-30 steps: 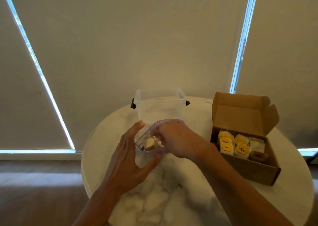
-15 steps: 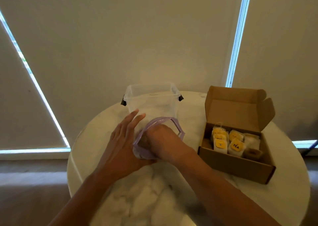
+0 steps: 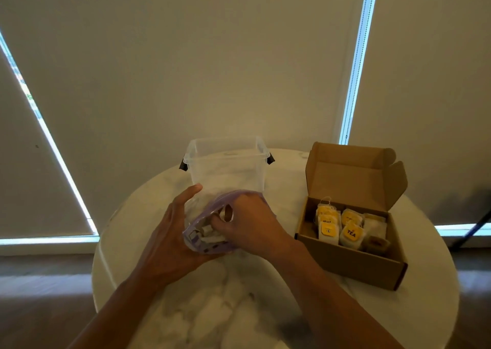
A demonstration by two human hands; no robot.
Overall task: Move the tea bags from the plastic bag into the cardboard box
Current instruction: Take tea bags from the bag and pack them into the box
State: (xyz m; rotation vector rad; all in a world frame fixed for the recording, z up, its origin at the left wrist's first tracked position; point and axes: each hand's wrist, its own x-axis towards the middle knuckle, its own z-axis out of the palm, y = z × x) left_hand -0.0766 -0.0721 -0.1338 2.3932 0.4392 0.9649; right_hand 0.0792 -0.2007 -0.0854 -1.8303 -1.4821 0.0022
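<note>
Closest in, both forearms reach over the round marble surface [image 3: 239,309]. The left hand [image 3: 170,237] is wrapped around the plastic bag [image 3: 198,238] from its outer side, with the thumb tucked underneath and the index finger sticking up, so it's clearly holding the bag. The right hand [image 3: 252,226] is stuffed into the bag's mouth, fingers curled down onto the white tea bags [image 3: 210,235] inside (honestly can't tell if it's got one pinched or is just touching them). Just beyond both hands sits a clear plastic tub [image 3: 225,162] with dark handles. Off to the right of the right hand, well apart from it, is the cardboard box [image 3: 350,261] with its lid flipped up. A bunch of yellow-tagged tea bags [image 3: 352,233] stand inside it, and one tag reads TEA. Behind everything are pale roller blinds [image 3: 186,56] with strips of daylight at the edges.
</note>
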